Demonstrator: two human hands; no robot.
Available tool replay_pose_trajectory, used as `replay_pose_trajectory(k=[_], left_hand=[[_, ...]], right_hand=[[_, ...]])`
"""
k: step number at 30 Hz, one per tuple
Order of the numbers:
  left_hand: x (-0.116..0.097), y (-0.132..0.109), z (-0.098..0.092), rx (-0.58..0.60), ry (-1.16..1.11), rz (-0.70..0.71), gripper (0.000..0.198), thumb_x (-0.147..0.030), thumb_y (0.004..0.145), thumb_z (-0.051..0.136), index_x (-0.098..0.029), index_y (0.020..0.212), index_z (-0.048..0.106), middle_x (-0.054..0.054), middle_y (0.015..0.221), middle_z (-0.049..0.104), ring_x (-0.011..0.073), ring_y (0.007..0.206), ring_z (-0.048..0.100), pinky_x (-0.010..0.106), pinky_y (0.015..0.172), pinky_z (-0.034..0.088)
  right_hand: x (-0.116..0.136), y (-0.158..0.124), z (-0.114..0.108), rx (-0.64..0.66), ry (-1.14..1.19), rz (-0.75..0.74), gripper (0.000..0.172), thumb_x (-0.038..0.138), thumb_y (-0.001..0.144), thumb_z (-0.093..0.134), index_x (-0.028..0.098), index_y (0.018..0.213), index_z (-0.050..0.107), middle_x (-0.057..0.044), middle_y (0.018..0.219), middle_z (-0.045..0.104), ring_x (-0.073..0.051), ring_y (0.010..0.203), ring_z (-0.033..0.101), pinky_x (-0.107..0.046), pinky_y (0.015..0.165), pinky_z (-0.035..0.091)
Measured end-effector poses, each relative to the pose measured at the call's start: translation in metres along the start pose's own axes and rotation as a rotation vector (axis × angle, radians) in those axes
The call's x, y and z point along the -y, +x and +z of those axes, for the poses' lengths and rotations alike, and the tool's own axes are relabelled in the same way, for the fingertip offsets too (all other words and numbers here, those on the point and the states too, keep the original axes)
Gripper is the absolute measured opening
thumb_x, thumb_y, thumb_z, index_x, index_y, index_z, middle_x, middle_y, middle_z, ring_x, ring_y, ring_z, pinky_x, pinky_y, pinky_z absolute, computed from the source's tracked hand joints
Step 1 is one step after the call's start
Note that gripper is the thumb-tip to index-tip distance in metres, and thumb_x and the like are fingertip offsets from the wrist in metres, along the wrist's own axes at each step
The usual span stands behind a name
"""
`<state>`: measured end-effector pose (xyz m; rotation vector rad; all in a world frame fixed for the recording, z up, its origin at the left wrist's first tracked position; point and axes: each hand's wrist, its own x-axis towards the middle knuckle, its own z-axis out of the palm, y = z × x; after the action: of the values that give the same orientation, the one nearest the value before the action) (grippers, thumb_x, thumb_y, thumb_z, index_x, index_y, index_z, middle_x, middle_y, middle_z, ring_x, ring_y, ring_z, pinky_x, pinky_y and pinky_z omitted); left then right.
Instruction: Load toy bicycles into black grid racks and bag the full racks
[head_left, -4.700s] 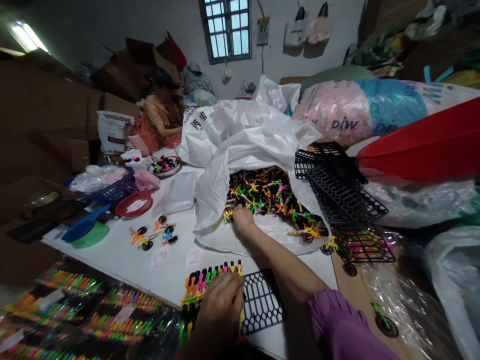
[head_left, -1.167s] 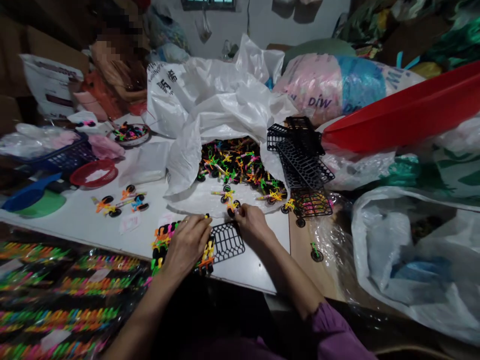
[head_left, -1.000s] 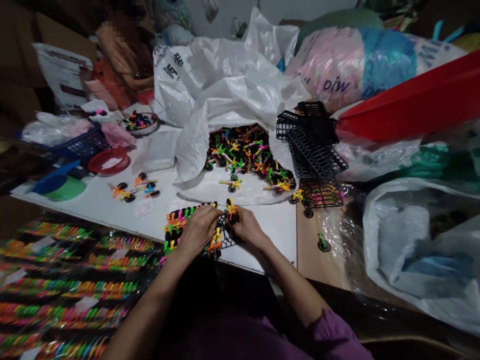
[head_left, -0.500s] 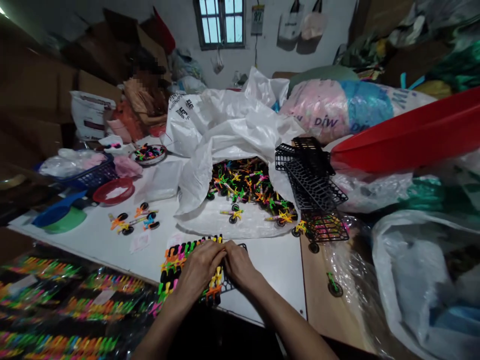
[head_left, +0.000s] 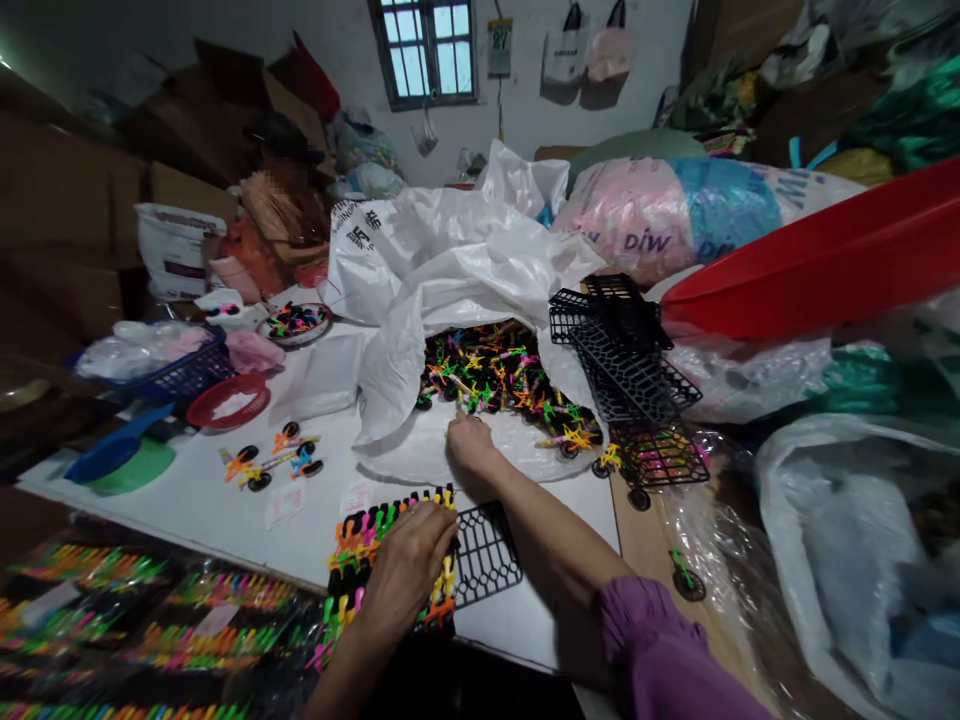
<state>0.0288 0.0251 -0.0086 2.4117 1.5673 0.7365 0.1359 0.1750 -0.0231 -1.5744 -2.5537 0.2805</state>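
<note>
The left hand (head_left: 415,550) lay half-curled over toys (head_left: 358,533) on the tray (head_left: 488,556) — firmness unclear. At its one o'clock, the right hand (head_left: 470,442) was bunched before the sack (head_left: 390,425), any hold hidden. The forearm (head_left: 559,525), near the tray's three o'clock edge — if careless — could knock toys loose.

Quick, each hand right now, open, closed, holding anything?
Left hand: over the part-filled black rack; grip can't be told.
Right hand: at the white sack, beside the colourful pieces; can't tell whether it's holding one.
</note>
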Motion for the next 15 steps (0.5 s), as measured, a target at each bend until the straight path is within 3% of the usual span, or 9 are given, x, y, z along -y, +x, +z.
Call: replay_pose_trajectory(k=[3, 7, 10, 15], left_hand=[[0.001, -0.002, 0.002, -0.007, 0.007, 0.008, 0.017, -0.02, 0.089, 0.041, -0.018, 0.089, 0.059, 0.004, 0.082, 0.062, 0.0169, 0.079, 0.058, 0.032, 0.074, 0.047], [0.003, -0.002, 0.004, -0.02, 0.004, 0.01, 0.018, -0.021, 0.09, 0.041, -0.018, 0.088, 0.059, 0.004, 0.082, 0.061, 0.0172, 0.08, 0.057, 0.032, 0.076, 0.046], [0.003, -0.001, 0.003, -0.002, 0.004, 0.006, 0.02, -0.023, 0.09, 0.04, -0.019, 0.089, 0.059, 0.004, 0.083, 0.061, 0.0172, 0.081, 0.057, 0.032, 0.077, 0.046], [0.0, 0.001, -0.003, 0.027, 0.019, 0.016, 0.021, -0.024, 0.091, 0.039, -0.018, 0.09, 0.059, 0.005, 0.082, 0.061, 0.0165, 0.08, 0.056, 0.031, 0.074, 0.045]], right_hand=[[0.003, -0.015, 0.011, 0.035, -0.006, -0.11, 0.023, 0.008, 0.083, 0.042, 0.009, 0.094, 0.063, -0.015, 0.104, 0.058, -0.023, 0.098, 0.054, -0.029, 0.075, 0.043], [-0.023, -0.061, 0.012, 0.061, 0.039, -0.249, 0.026, 0.018, 0.091, 0.036, 0.016, 0.099, 0.061, -0.009, 0.106, 0.057, -0.017, 0.094, 0.055, -0.025, 0.076, 0.041], [-0.034, -0.073, 0.007, 0.033, 0.078, -0.079, 0.026, 0.031, 0.092, 0.037, 0.019, 0.103, 0.058, -0.008, 0.106, 0.058, -0.016, 0.091, 0.057, -0.024, 0.073, 0.041], [-0.019, -0.053, 0.008, 0.065, 0.051, 0.167, 0.028, 0.036, 0.086, 0.047, 0.015, 0.102, 0.057, -0.012, 0.1, 0.062, -0.02, 0.091, 0.058, -0.028, 0.075, 0.041]])
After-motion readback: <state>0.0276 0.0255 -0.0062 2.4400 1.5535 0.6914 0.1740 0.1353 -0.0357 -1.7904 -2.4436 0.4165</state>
